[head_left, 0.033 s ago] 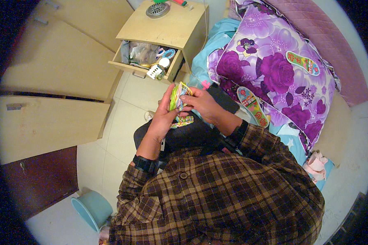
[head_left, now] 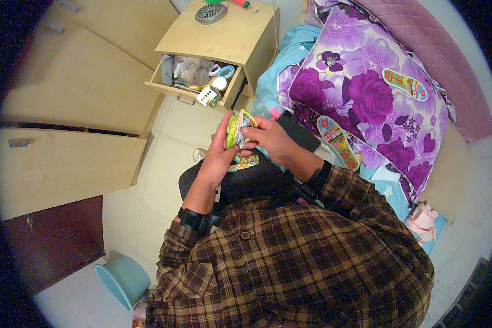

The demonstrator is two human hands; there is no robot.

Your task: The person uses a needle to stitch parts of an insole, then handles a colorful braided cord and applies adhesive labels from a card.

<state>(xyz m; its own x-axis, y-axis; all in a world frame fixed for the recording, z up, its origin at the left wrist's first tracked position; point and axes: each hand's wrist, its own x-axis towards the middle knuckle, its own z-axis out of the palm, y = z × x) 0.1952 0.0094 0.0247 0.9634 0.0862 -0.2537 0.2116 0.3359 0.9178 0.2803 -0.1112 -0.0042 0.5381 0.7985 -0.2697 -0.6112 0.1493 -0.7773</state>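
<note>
In front of my lap, both hands meet on a bundle of multicoloured thread (head_left: 239, 129), with strands of yellow-green, pink, white and blue. My left hand (head_left: 222, 148) cups it from the left, thumb along its lower edge. From the right, my right hand (head_left: 270, 136) presses its thumb and fingers onto the strands. Just below the hands, a colourful patterned piece (head_left: 247, 162) lies on my dark-clad lap; its kind is partly hidden by the fingers. Two colourful stitched insoles are to the right: one insole (head_left: 404, 85) on the pillow, another insole (head_left: 338, 141) beside it.
A floral purple pillow (head_left: 372, 54) rests on the bed at right. Ahead stands a nightstand (head_left: 224, 38) with a filled open drawer (head_left: 172, 92). Wooden cabinets (head_left: 71, 104) line the left side. A light-blue basin (head_left: 123, 280) sits on the floor at lower left.
</note>
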